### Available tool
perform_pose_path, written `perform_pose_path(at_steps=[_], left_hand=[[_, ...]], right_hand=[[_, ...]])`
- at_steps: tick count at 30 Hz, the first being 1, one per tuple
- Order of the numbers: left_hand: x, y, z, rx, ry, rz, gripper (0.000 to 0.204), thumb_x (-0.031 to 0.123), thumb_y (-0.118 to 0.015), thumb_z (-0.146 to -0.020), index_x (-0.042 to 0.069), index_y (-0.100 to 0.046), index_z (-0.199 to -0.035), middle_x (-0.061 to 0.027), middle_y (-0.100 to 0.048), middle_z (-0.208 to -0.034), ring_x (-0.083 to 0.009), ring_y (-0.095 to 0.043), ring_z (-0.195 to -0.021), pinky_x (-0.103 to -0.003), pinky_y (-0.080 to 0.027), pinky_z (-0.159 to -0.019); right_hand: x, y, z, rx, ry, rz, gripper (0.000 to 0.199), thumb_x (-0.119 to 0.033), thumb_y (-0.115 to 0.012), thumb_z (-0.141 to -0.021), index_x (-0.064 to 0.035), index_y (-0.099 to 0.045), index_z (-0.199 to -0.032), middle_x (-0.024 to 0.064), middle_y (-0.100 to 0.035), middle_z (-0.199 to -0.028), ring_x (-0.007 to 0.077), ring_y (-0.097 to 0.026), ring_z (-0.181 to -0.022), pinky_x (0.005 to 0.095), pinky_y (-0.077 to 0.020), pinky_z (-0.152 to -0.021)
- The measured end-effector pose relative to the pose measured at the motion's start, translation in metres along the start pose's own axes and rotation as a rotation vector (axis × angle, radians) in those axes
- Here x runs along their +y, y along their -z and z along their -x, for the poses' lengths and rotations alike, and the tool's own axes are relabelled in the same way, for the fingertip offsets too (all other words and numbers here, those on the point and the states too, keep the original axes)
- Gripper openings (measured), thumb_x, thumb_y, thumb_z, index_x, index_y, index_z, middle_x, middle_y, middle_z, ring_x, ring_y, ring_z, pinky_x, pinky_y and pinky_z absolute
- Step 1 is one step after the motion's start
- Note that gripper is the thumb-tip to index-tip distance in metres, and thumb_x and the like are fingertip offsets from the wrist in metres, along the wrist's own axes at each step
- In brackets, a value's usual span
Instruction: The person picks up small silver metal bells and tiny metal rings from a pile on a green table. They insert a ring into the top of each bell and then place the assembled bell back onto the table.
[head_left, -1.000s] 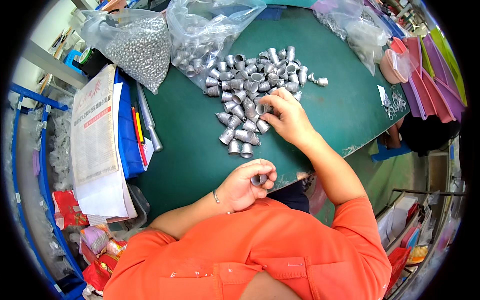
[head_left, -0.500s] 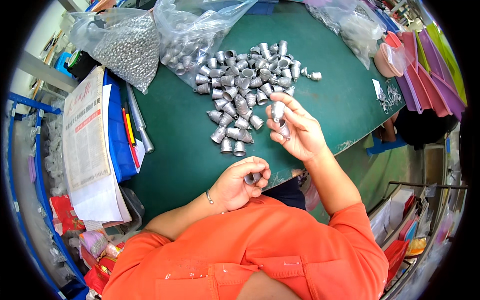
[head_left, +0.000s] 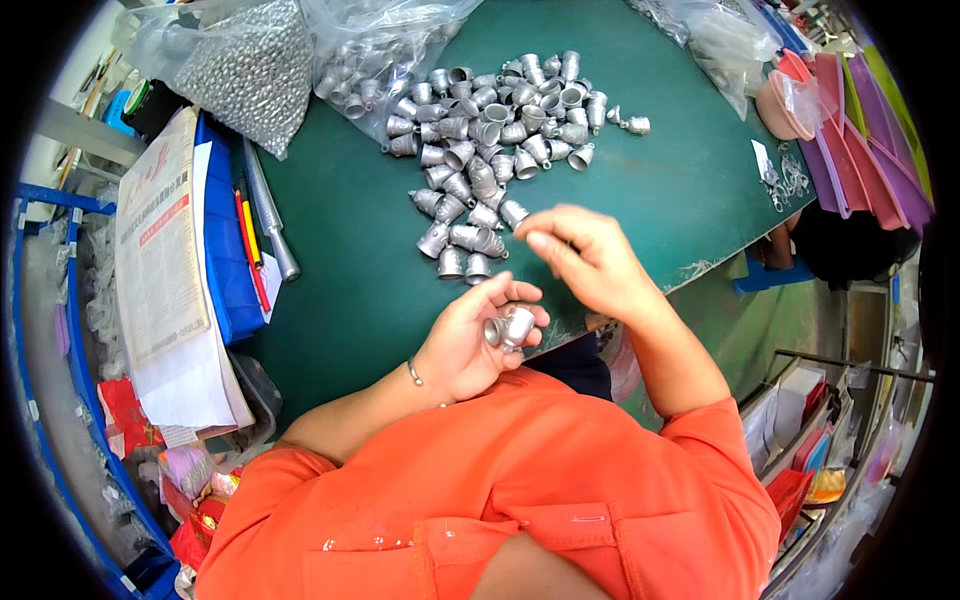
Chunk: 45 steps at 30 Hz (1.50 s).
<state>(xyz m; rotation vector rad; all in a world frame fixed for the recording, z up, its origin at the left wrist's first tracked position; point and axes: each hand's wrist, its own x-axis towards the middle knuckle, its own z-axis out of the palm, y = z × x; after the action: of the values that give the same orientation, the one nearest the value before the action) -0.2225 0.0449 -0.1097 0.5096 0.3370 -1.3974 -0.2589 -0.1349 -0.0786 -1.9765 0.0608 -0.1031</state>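
My left hand [head_left: 478, 340] is cupped palm up in front of my chest, its fingers curled around small grey metal bells [head_left: 516, 326]. At least two show in the palm; fingers partly cover them. Over the near right edge of the heap, my right hand [head_left: 590, 255] reaches with thumb and index finger loosely apart. Its fingertips are at a single bell [head_left: 513, 213], and nothing visible is held in it. The lower fingers of that hand are hidden beneath it. Several more bells form a loose heap [head_left: 500, 130] on the green table [head_left: 350, 220].
Clear bags of small metal parts [head_left: 245, 80] and bells [head_left: 385, 60] stand behind the heap. At the left lie a newspaper [head_left: 158, 250], a blue tray [head_left: 225, 240], pencils [head_left: 250, 240] and a metal rod [head_left: 268, 210]. Pink baskets [head_left: 785, 105] stand at the far right.
The two bells my right hand held have left its fingers; bells now show in my left palm, which has opened somewhat. My right hand has moved nearer to me, beside the heap's edge.
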Motion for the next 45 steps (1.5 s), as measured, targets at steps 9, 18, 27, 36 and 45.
perform_pose_path(at_steps=[9,18,27,36,45], left_hand=[[0.0,0.005,0.0,-0.054,0.006,-0.039,0.01,0.017,-0.051,-0.089,0.008,-0.055,-0.089,-0.0115,-0.058,-0.09,-0.0177,-0.055,-0.071,-0.021,-0.038,-0.045],[-0.001,0.004,0.001,-0.048,-0.003,-0.059,0.009,0.017,-0.051,-0.088,0.009,-0.055,-0.087,-0.0112,-0.059,-0.089,-0.0167,-0.056,-0.071,-0.023,-0.038,-0.045],[-0.001,0.003,0.002,-0.034,-0.011,-0.07,0.011,0.018,-0.052,-0.088,0.007,-0.055,-0.088,-0.0114,-0.058,-0.089,-0.0163,-0.056,-0.07,-0.022,-0.038,-0.045],[-0.002,0.005,-0.001,-0.032,-0.013,-0.114,0.019,0.023,-0.048,-0.09,0.006,-0.054,-0.095,-0.0119,-0.059,-0.092,-0.0179,-0.058,-0.072,-0.024,-0.042,-0.047],[-0.001,0.007,-0.002,-0.095,0.07,0.034,0.039,0.037,-0.038,-0.094,0.003,-0.057,-0.097,-0.0162,-0.062,-0.096,-0.0232,-0.064,-0.084,-0.032,-0.055,-0.055]], right_hand=[[0.008,0.002,-0.016,-0.11,0.072,0.519,0.037,0.0,-0.067,-0.069,-0.007,-0.057,-0.104,0.0097,-0.057,-0.084,0.029,-0.059,-0.078,0.038,-0.0464,-0.067],[0.019,0.006,-0.008,-0.079,0.006,0.329,0.025,-0.008,-0.07,-0.073,-0.0056,-0.062,-0.096,0.0079,-0.054,-0.079,0.0225,-0.058,-0.077,0.033,-0.0457,-0.065],[0.026,0.01,0.01,-0.121,-0.007,-0.592,0.025,-0.008,-0.065,-0.082,0.0006,-0.06,-0.105,0.0014,-0.054,-0.085,0.0068,-0.049,-0.075,0.0206,-0.0403,-0.06],[0.024,0.003,0.018,-0.226,-0.413,-1.463,0.047,-0.04,-0.027,-0.097,-0.0014,-0.052,-0.085,0.0065,-0.05,-0.07,0.016,-0.045,-0.057,0.0242,-0.0347,-0.047],[-0.007,0.002,-0.013,-0.073,0.131,0.106,0.008,-0.01,-0.062,-0.082,-0.0022,-0.06,-0.081,0.0074,-0.055,-0.069,0.0182,-0.055,-0.061,0.0312,-0.042,-0.053]])
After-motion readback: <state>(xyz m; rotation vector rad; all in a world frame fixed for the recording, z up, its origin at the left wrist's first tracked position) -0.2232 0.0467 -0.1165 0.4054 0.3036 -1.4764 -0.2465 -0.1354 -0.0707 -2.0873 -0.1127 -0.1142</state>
